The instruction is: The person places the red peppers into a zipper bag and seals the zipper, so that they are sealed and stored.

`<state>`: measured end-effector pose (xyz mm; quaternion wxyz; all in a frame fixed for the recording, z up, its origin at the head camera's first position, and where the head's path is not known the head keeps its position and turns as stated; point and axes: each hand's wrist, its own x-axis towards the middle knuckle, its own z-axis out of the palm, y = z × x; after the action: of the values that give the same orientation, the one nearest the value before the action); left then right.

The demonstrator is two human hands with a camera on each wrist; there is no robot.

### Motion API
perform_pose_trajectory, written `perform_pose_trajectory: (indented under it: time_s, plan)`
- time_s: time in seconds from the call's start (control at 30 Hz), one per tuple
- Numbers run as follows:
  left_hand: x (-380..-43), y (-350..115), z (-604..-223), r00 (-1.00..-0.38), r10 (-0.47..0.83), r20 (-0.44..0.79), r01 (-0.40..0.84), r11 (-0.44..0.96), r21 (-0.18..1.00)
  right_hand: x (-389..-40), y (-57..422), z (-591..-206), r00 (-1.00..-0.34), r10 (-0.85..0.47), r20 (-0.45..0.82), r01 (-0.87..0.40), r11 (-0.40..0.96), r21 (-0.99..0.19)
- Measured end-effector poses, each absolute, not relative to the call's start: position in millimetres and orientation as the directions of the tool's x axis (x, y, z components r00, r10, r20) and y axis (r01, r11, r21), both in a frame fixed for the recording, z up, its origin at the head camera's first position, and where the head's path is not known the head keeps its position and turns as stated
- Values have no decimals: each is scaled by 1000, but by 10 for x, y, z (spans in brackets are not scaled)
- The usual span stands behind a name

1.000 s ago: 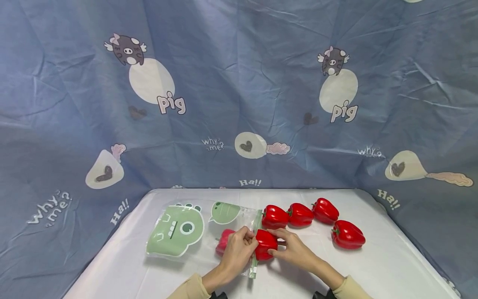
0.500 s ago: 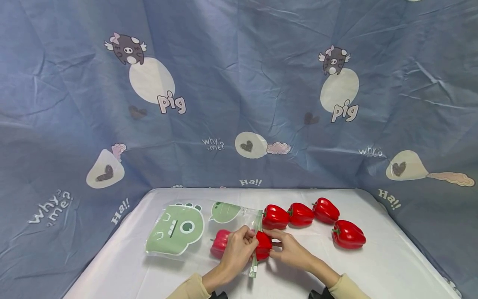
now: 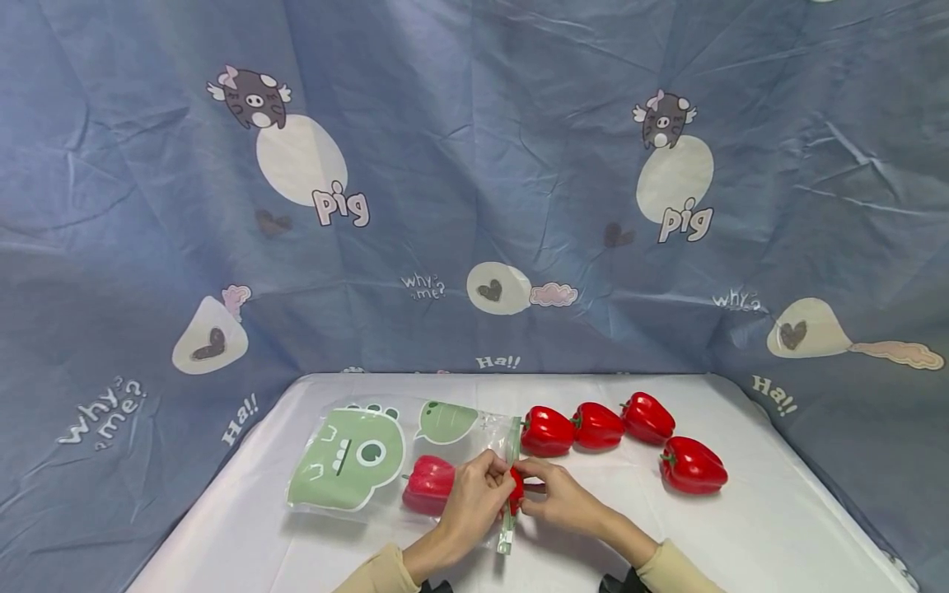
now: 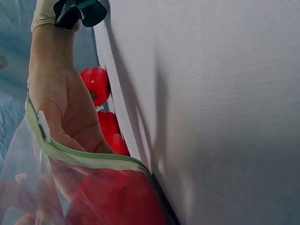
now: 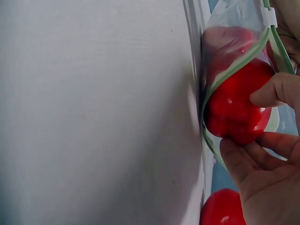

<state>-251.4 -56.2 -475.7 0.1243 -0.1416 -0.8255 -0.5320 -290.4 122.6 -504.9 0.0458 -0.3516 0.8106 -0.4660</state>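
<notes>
A clear zip bag (image 3: 344, 461) with green cartoon prints lies flat, its green-edged mouth facing right. My left hand (image 3: 474, 498) pinches the upper edge of that mouth. One red bell pepper (image 3: 428, 484) lies inside, seen through the plastic. Another bell pepper (image 5: 236, 108) is partly through the mouth, the green zip strip (image 5: 243, 58) curving around it. Thumb and fingers of my right hand (image 3: 562, 498) grip this second pepper from its outer end. In the left wrist view, the plastic covers my left fingertips and a red pepper (image 4: 117, 197).
Three red bell peppers stand in a row behind the right hand, the nearest pepper (image 3: 547, 431) close to the bag's mouth. A further pepper (image 3: 693, 466) lies to the right. A white cloth covers the table (image 3: 749, 543); a blue printed curtain (image 3: 474, 206) hangs behind.
My right hand has moved left, pushing the gripped pepper deeper into the bag's mouth. The pepper inside has slid left. My left hand has stayed at the bag's edge.
</notes>
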Motion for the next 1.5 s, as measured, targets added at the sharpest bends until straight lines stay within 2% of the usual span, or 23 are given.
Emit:
perform_pose_trajectory:
  time_s: [0.2,0.77,1.5]
  plan:
    - [-2516,-556,-4738,-930,91,356,361,404,840,-2909,1174,-5044,-729,-630,268,-543,293,-787]
    - [-2504,-549,-4731,-928,115,355,371,382,846,-2893,1117,-5040,-735,-634,239,-527,313,-790]
    - [-2495,-550,-4750,-942,103,321,335,372,865,-2837,1456,-5002,-758,-602,251,-502,293,-814]
